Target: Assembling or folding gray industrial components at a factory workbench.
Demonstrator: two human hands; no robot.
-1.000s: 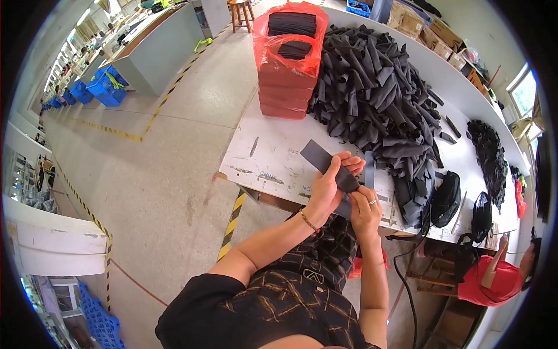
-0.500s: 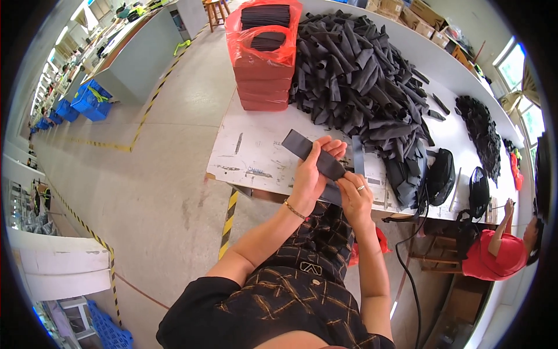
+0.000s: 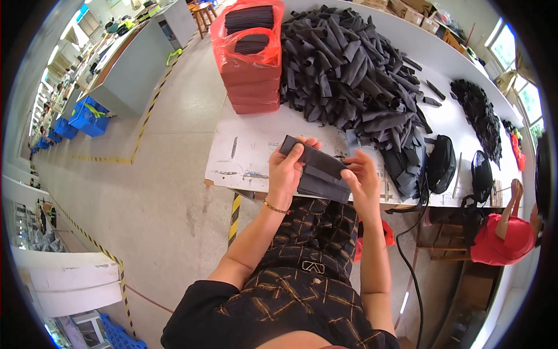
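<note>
A flat dark grey fabric strip (image 3: 317, 160) spans between my two hands above the table's front edge. My left hand (image 3: 285, 174) is closed on its left end, thumb on top and fingers beneath. At the strip's right end are the thumb and fingertips of my right hand (image 3: 365, 180), pinching loosely at the corner. Just below it, more dark strips (image 3: 322, 185) lie flat at the table's edge, partly covered by the held one. Beyond my hands rises a large heap of dark fabric pieces (image 3: 349, 70).
A red plastic bag (image 3: 250, 87) with stacked dark strips stands at the left of the white table (image 3: 232, 151). Black bags (image 3: 442, 166) and a smaller dark heap (image 3: 476, 116) are on the right. A cable (image 3: 401, 262) hangs down. A person in red (image 3: 503, 238) sits at far right.
My hands have shifted left and the strip now lies flatter between them. My left hand has moved to its left end. My right fingers have loosened and spread; more of the strips beneath shows.
</note>
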